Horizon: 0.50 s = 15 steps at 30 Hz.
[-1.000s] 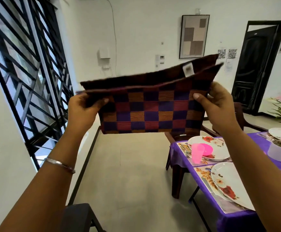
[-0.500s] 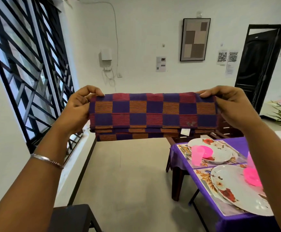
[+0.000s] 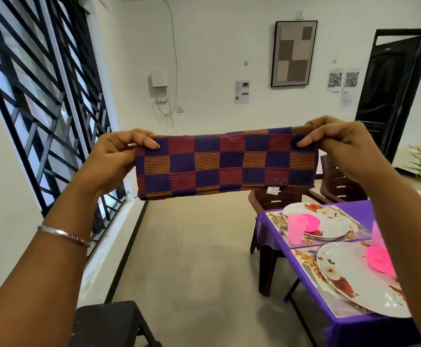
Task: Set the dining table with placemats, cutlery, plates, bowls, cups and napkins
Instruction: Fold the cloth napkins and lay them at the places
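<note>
Hanging in the air at chest height, well clear of the tabletop [image 3: 354, 210], a folded checked napkin [image 3: 225, 162] in purple, red and orange squares is stretched flat between the two hands. The left hand [image 3: 115, 156] pinches its upper left corner, thumb pressed on the front face and fingers curled behind. The right hand [image 3: 339, 140] pinches the upper right corner in the same way, thumb on the front. A small white label [image 3: 273, 190] pokes out below the lower edge of the napkin near its right end. A silver bangle [image 3: 64, 235] sits on the left wrist.

Down to the right, the tabletop wears a purple cloth. Along its near edge lie two flowered placemats, each carrying a white flowered plate: the far plate [image 3: 329, 222] holds a pink bowl [image 3: 311, 222], with a pink cup [image 3: 296, 229] standing at its left rim; the near plate [image 3: 352, 276] holds another pink bowl [image 3: 379, 259], partly hidden by the right forearm. Brown chairs [image 3: 339, 181] stand beyond the far left corner. A dark stool [image 3: 111, 324] is at the bottom, a barred window [image 3: 41, 96] on the left, and a framed picture [image 3: 293, 53] and a black door [image 3: 389, 96] on the back wall.
</note>
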Each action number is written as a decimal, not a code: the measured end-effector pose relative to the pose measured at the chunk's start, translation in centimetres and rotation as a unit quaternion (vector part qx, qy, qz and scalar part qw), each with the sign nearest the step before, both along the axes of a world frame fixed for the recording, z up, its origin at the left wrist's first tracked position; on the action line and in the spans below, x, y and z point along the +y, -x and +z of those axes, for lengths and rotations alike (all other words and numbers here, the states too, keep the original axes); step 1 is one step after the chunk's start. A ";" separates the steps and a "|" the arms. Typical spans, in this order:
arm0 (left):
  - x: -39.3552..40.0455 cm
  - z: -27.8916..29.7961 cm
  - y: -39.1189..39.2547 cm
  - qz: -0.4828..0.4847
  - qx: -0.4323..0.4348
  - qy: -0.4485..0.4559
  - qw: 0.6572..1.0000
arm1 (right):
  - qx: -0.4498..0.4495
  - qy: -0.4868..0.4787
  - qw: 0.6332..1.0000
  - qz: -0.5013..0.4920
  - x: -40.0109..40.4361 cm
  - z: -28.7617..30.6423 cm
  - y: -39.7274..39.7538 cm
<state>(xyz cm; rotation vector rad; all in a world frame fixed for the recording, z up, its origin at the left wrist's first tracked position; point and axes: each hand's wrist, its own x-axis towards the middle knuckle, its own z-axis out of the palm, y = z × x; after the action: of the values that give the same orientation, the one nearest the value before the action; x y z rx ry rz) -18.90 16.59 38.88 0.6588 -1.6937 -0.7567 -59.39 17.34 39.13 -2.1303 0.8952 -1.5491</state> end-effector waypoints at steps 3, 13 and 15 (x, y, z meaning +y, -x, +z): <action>0.2 0.0 0.0 0.011 0.013 0.011 1.000 | -0.030 0.015 0.999 -0.020 0.0 -0.4 -0.1; -0.2 -0.1 -0.5 0.036 -0.046 0.100 0.993 | -0.056 0.022 0.998 -0.012 -1.2 -1.1 1.2; -0.4 -0.2 -0.4 0.031 -0.058 0.086 0.994 | -0.063 0.021 0.998 0.002 -1.4 -1.1 1.4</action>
<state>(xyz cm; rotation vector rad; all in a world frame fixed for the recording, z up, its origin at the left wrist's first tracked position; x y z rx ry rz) -18.49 16.17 38.72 0.6428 -1.8127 -0.5295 -60.76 15.92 37.99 -2.0357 0.8231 -1.6923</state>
